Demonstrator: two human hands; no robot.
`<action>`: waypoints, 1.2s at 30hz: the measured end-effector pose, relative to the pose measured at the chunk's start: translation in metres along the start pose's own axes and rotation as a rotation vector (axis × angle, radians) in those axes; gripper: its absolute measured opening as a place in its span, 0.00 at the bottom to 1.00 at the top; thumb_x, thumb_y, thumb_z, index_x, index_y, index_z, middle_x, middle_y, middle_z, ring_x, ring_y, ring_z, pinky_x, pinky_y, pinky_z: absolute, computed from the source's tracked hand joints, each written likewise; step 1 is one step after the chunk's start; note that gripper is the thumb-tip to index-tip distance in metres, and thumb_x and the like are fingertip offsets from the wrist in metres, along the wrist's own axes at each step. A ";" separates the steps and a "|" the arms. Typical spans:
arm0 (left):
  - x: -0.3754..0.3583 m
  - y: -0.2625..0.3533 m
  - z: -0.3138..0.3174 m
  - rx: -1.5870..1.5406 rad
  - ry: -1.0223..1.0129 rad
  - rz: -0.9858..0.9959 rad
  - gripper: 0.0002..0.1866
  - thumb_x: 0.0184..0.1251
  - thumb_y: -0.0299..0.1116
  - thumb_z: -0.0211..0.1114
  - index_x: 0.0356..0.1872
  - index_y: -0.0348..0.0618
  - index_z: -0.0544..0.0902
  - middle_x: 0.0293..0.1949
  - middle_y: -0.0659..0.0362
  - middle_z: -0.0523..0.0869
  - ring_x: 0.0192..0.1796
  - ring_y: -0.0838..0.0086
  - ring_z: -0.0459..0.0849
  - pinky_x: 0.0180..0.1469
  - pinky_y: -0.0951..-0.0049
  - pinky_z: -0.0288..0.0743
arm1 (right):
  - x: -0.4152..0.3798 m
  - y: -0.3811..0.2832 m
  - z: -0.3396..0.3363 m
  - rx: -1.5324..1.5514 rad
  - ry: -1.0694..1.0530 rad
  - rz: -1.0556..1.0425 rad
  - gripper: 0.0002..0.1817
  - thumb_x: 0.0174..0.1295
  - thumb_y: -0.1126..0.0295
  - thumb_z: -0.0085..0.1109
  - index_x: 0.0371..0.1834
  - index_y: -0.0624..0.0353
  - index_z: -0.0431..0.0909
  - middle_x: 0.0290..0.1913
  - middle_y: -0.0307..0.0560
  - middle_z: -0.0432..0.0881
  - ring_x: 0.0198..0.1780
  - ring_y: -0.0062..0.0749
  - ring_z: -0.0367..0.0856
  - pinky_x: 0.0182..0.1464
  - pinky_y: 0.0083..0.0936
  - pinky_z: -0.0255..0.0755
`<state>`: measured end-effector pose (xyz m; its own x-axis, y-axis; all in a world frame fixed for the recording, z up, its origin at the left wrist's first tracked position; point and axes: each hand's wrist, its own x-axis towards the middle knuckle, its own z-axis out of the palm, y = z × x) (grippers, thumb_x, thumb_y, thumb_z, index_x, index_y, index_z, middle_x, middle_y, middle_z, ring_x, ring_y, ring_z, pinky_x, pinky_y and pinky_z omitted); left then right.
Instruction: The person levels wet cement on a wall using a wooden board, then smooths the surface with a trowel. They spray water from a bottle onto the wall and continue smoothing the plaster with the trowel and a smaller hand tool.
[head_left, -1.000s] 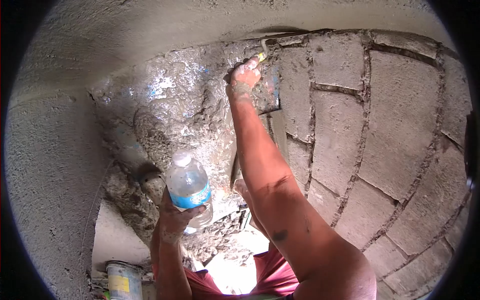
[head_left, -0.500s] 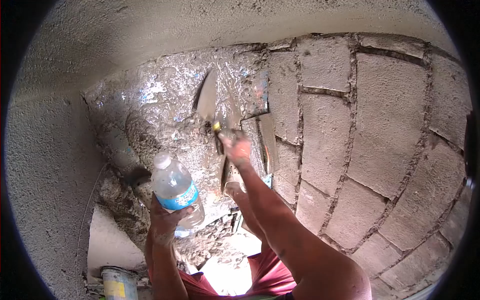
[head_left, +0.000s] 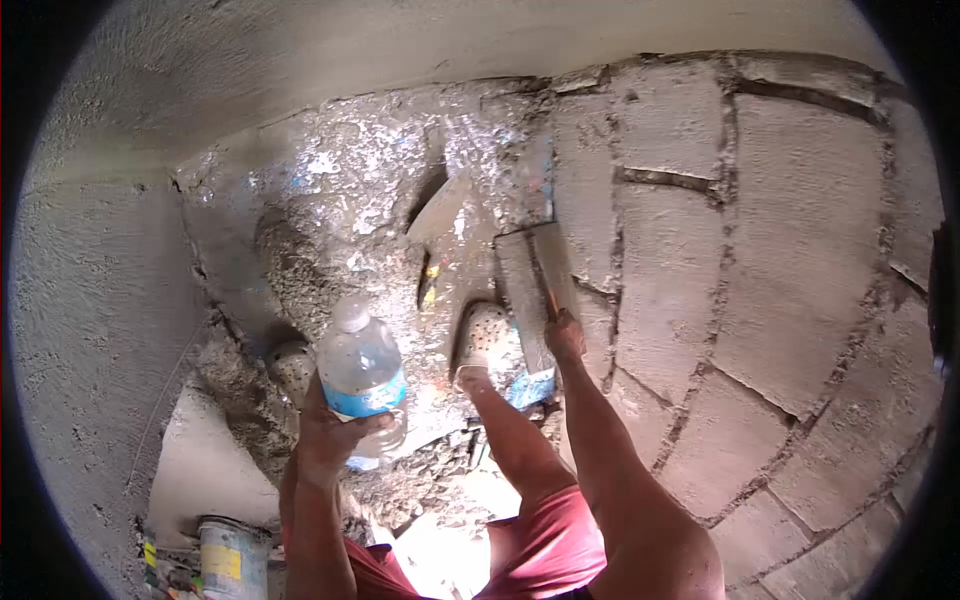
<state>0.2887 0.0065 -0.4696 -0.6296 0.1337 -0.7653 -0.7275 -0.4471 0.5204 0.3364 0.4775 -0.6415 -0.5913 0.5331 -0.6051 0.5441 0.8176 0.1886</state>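
Currently left hand [head_left: 335,435] is clamped around upright water bottle [head_left: 362,375]; right hand [head_left: 566,335] is closed on trowel [head_left: 452,235], whose long axis runs up-left over wet mortar [head_left: 340,180].

Clear plastic bottle [head_left: 361,375] – glossy wet mortar [head_left: 350,190]

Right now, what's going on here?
A person stands on wet mortar beside a block wall. The left hand grips a capped plastic water bottle upright at about knee level. The right hand is down by the wall, holding the end of a long flat tool, apparently a float. A trowel lies on the mortar, in no hand. A can stands at the lower left.
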 end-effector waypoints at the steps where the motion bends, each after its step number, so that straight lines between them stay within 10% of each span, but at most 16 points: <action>1: 0.003 -0.003 0.001 0.012 -0.012 0.038 0.46 0.37 0.19 0.80 0.64 0.39 0.68 0.55 0.57 0.81 0.55 0.71 0.80 0.58 0.70 0.77 | -0.014 0.001 -0.026 0.014 0.016 -0.031 0.17 0.60 0.65 0.55 0.51 0.58 0.76 0.47 0.65 0.82 0.50 0.62 0.81 0.47 0.50 0.76; 5: 0.005 0.001 0.003 0.126 -0.010 0.074 0.40 0.42 0.16 0.75 0.63 0.40 0.70 0.55 0.58 0.81 0.54 0.73 0.81 0.57 0.72 0.77 | -0.060 0.050 -0.084 -0.220 0.242 -0.483 0.18 0.61 0.61 0.57 0.48 0.63 0.77 0.39 0.63 0.83 0.41 0.57 0.83 0.41 0.45 0.78; 8: 0.008 -0.008 -0.001 0.100 -0.044 0.056 0.38 0.45 0.16 0.74 0.62 0.40 0.71 0.55 0.58 0.82 0.53 0.73 0.82 0.55 0.72 0.78 | -0.110 0.012 -0.166 0.200 0.354 -0.594 0.20 0.62 0.56 0.58 0.46 0.62 0.77 0.36 0.54 0.84 0.35 0.45 0.83 0.37 0.37 0.79; 11: 0.004 -0.001 0.005 0.086 -0.048 0.096 0.37 0.47 0.15 0.72 0.63 0.40 0.70 0.54 0.58 0.81 0.52 0.73 0.82 0.54 0.73 0.79 | -0.116 -0.033 -0.252 0.596 0.488 -0.402 0.24 0.63 0.49 0.56 0.44 0.62 0.78 0.34 0.48 0.83 0.36 0.30 0.82 0.38 0.34 0.78; 15: 0.001 -0.001 0.008 -0.007 -0.007 0.060 0.38 0.45 0.13 0.71 0.62 0.43 0.71 0.50 0.61 0.83 0.49 0.77 0.82 0.49 0.74 0.79 | -0.123 -0.127 -0.430 0.576 0.341 -0.363 0.35 0.61 0.46 0.60 0.58 0.68 0.71 0.39 0.52 0.81 0.43 0.37 0.81 0.45 0.40 0.79; 20: 0.007 -0.010 -0.007 0.054 -0.038 0.123 0.37 0.48 0.12 0.70 0.63 0.44 0.70 0.50 0.61 0.83 0.49 0.77 0.82 0.47 0.75 0.80 | -0.093 -0.185 -0.521 0.951 0.321 -0.547 0.21 0.67 0.69 0.57 0.60 0.69 0.71 0.51 0.58 0.82 0.48 0.40 0.84 0.43 0.31 0.81; 29: 0.012 0.000 -0.010 0.016 0.072 0.025 0.40 0.44 0.15 0.74 0.63 0.40 0.68 0.53 0.57 0.81 0.54 0.73 0.81 0.56 0.72 0.78 | 0.017 -0.240 -0.472 1.189 0.368 -0.521 0.15 0.63 0.75 0.61 0.50 0.71 0.76 0.50 0.54 0.81 0.43 0.39 0.85 0.33 0.31 0.83; 31: 0.013 -0.001 -0.012 0.107 0.140 -0.016 0.41 0.43 0.17 0.76 0.63 0.40 0.68 0.53 0.56 0.82 0.55 0.71 0.81 0.56 0.70 0.78 | 0.077 -0.229 -0.417 1.181 0.370 -0.766 0.14 0.62 0.74 0.63 0.50 0.65 0.76 0.50 0.49 0.81 0.47 0.35 0.83 0.36 0.32 0.83; 36: 0.011 0.000 -0.012 0.140 0.244 0.039 0.45 0.38 0.20 0.80 0.64 0.39 0.68 0.56 0.54 0.80 0.57 0.68 0.80 0.60 0.68 0.75 | 0.175 -0.252 -0.304 1.150 0.428 -0.641 0.23 0.63 0.73 0.64 0.60 0.49 0.68 0.50 0.40 0.79 0.47 0.29 0.80 0.36 0.27 0.80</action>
<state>0.2852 -0.0025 -0.4821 -0.5859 -0.1051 -0.8035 -0.7455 -0.3187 0.5853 -0.0853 0.4304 -0.5593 -0.9430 0.3320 -0.0218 0.1673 0.4165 -0.8936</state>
